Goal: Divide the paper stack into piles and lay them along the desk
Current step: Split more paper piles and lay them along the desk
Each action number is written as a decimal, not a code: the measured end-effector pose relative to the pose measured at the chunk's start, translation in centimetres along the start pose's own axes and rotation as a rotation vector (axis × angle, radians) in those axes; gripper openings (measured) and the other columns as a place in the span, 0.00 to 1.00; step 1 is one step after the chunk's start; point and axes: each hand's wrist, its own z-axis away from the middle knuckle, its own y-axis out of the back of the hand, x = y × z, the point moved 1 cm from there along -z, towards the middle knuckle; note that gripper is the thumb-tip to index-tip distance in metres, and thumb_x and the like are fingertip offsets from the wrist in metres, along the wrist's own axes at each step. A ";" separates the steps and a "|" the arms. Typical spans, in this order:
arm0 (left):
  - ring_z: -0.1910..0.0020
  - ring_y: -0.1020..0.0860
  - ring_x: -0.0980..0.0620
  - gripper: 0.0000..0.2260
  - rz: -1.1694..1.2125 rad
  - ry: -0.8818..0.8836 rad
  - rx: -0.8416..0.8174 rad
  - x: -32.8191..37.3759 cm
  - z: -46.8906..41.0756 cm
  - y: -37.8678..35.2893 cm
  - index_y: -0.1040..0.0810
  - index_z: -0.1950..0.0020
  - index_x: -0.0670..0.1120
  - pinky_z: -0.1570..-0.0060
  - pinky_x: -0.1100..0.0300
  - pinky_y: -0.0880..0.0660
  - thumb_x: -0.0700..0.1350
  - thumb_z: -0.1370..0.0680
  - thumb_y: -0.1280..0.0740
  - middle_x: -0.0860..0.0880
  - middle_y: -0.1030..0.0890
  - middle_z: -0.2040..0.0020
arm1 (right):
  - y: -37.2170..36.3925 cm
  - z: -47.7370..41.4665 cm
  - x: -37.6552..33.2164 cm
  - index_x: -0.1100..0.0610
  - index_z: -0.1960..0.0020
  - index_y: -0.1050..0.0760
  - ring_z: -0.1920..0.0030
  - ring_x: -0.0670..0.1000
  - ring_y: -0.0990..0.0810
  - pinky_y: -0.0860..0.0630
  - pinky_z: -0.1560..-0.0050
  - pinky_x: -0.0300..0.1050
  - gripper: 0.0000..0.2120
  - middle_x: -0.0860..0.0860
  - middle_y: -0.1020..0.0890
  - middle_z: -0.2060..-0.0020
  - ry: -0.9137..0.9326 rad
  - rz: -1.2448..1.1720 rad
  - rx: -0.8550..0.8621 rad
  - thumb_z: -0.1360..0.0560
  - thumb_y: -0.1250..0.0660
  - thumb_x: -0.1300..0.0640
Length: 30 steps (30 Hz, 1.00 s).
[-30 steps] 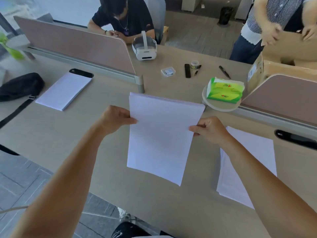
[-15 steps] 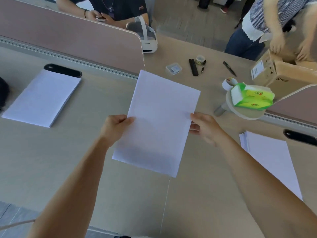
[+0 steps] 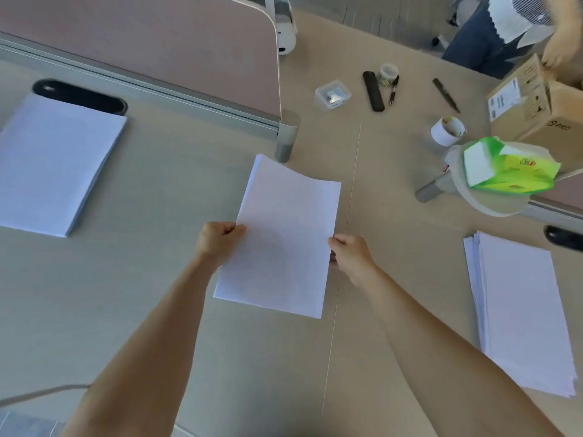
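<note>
White paper pile [image 3: 284, 238] spans between left hand [image 3: 217, 244], right hand [image 3: 351, 257].

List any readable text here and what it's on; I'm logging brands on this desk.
"PICO": side of the cardboard box.
White label on that box: too small to read.
Green tissue pack: print too blurred.
Held paper stack: no legible print.

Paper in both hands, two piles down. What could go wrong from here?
The left hand and right hand pinch the held sheaf only at its side edges and its far end bows: sheets may slide apart. The right pile is already fanned; the right forearm brushing it could scatter it.
</note>
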 end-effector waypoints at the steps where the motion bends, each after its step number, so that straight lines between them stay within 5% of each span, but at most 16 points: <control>1: 0.72 0.44 0.52 0.17 -0.025 0.011 0.001 -0.2 -0.4 -0.3 0.36 0.70 0.47 0.70 0.58 0.48 0.43 0.24 0.33 0.52 0.41 0.72 | -0.1 -0.7 0.3 0.69 0.56 0.23 0.62 0.54 0.19 0.18 0.59 0.48 0.13 0.65 0.16 0.56 -0.004 0.032 0.000 0.24 0.37 0.58; 4: 0.72 0.43 0.50 0.22 -0.129 0.031 0.032 -1.0 -1.2 -0.9 0.43 0.71 0.49 0.70 0.58 0.48 0.44 0.24 0.33 0.53 0.42 0.74 | -0.3 -2.6 1.3 0.68 0.55 0.24 0.64 0.52 0.24 0.19 0.53 0.60 0.17 0.62 0.20 0.63 -0.020 0.125 -0.017 0.29 0.37 0.52; 8: 0.72 0.42 0.49 0.22 -0.265 0.031 0.069 -0.9 -1.3 -1.6 0.44 0.71 0.47 0.72 0.58 0.46 0.46 0.23 0.35 0.51 0.41 0.74 | -0.5 -3.1 1.4 0.67 0.55 0.22 0.66 0.53 0.26 0.25 0.62 0.50 0.14 0.56 0.23 0.65 -0.026 0.121 0.038 0.27 0.37 0.55; 15: 0.70 0.35 0.45 0.21 -0.400 -0.009 0.104 0.3 -1.1 -2.2 0.40 0.71 0.46 0.73 0.56 0.41 0.48 0.21 0.38 0.49 0.36 0.74 | 0.0 -3.5 1.3 0.62 0.57 0.18 0.57 0.57 0.13 0.16 0.51 0.53 0.09 0.57 0.13 0.58 -0.027 0.074 0.042 0.24 0.35 0.59; 20: 0.56 0.22 0.39 0.20 -0.528 0.013 0.135 1.2 -0.8 -2.1 0.32 0.66 0.44 0.61 0.55 0.32 0.56 0.21 0.39 0.44 0.23 0.65 | 0.8 -3.3 0.9 0.59 0.57 0.18 0.59 0.53 0.13 0.16 0.52 0.48 0.09 0.55 0.13 0.60 0.008 0.065 0.052 0.24 0.36 0.61; 25: 0.43 0.25 0.37 0.24 -0.598 0.091 0.248 1.5 1.1 -2.8 0.23 0.48 0.37 0.46 0.51 0.28 0.59 0.21 0.40 0.37 0.21 0.48 | 3.0 -2.8 1.9 0.62 0.49 0.20 0.56 0.52 0.15 0.18 0.52 0.44 0.06 0.55 0.16 0.57 0.011 -0.105 0.039 0.23 0.34 0.61; 30: 0.39 0.26 0.37 0.23 -0.621 0.023 0.310 4.6 5.3 -7.9 0.25 0.39 0.35 0.40 0.49 0.30 0.55 0.20 0.38 0.36 0.22 0.42 | 7.2 -0.7 3.6 0.59 0.58 0.22 0.57 0.54 0.18 0.18 0.51 0.44 0.07 0.57 0.18 0.59 0.081 -0.217 -0.059 0.22 0.34 0.62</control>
